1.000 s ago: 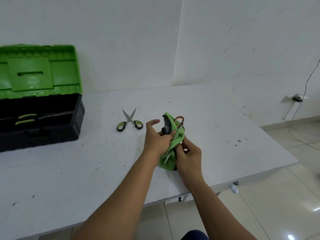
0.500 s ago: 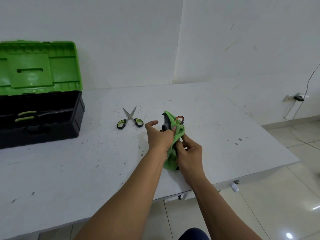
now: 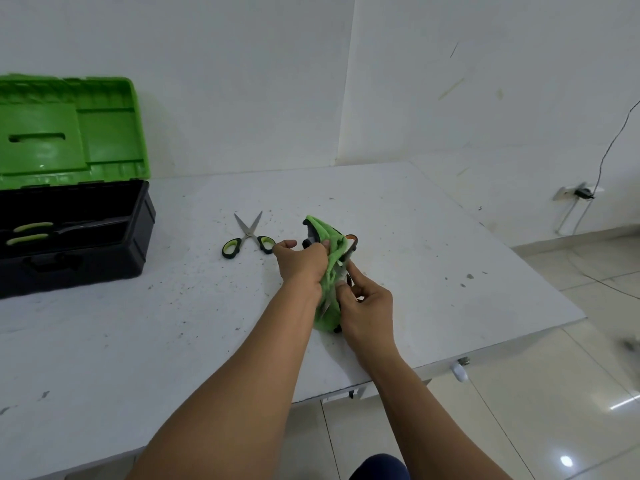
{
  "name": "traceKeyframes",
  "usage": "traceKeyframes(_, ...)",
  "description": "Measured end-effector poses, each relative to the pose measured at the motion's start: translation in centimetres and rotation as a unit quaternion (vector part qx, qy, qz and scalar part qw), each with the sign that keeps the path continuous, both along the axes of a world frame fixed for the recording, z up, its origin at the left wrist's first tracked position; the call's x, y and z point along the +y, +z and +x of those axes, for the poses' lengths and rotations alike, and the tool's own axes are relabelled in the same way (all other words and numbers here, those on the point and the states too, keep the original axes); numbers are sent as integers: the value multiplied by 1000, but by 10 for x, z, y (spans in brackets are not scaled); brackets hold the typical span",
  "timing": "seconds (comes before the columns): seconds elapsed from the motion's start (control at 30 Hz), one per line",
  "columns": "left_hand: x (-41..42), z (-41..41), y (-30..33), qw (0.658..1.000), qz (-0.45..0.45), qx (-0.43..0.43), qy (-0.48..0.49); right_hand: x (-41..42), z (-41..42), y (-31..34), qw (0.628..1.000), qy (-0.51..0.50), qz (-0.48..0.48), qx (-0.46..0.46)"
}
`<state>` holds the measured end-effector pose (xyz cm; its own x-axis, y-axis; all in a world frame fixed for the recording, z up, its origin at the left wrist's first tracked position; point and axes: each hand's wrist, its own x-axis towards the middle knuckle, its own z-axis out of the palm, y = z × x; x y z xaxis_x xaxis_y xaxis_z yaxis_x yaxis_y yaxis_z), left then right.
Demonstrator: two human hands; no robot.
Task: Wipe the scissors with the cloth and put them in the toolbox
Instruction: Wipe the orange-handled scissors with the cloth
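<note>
Above the white table (image 3: 398, 237), left hand (image 3: 303, 263) clutching a green cloth (image 3: 329, 271) wrapped around orange-handled scissors (image 3: 350, 245), fingers curled on the fabric; right hand (image 3: 367, 306) pinching the lower end of the bundle. Second pair, green-handled scissors (image 3: 248, 235), lying blades apart on the table, near the open toolbox (image 3: 74, 233) at left.

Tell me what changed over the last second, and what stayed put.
Little changed. The left hand keeps the green cloth wrapped around the held scissors, working it slightly along them; the right hand keeps gripping their lower end. The scissors on the table and open toolbox stayed put.
</note>
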<state>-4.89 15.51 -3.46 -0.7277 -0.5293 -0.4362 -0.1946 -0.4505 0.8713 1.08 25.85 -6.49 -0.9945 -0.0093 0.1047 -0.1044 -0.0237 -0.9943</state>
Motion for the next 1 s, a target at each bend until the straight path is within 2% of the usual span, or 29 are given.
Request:
traceKeyframes(0.23, -17, -14, 0, 1000, -7, -15, 21, 9, 2, 1, 1000, -11, 13, -12)
traceKeyframes(0.3, -31, -17, 6, 1000, 14, 2, 9, 10, 3, 0, 999, -31, 11, -23)
traceKeyframes(0.43, -44, -11, -3, 996, 10, 11, -88, 9, -2, 0, 997, -68, -13, -36)
traceKeyframes(0.57, -18, 15, -3, 980, -6, 14, -198, 0, -4, 4, 998, -54, -2, -30)
traceKeyframes(0.7, -7, 11, -7, 988, -22, 1, -156, 2, -2, 4, 999, -29, 17, -28)
traceKeyframes(0.83, -2, 7, -1, 992, -29, -15, -125, 4, -4, 4, 999, -17, -4, -31)
traceKeyframes(1.0, 0, 1, -5, 999, 0, -3, -46, 7, -2, 4, 999, -25, -17, -38)
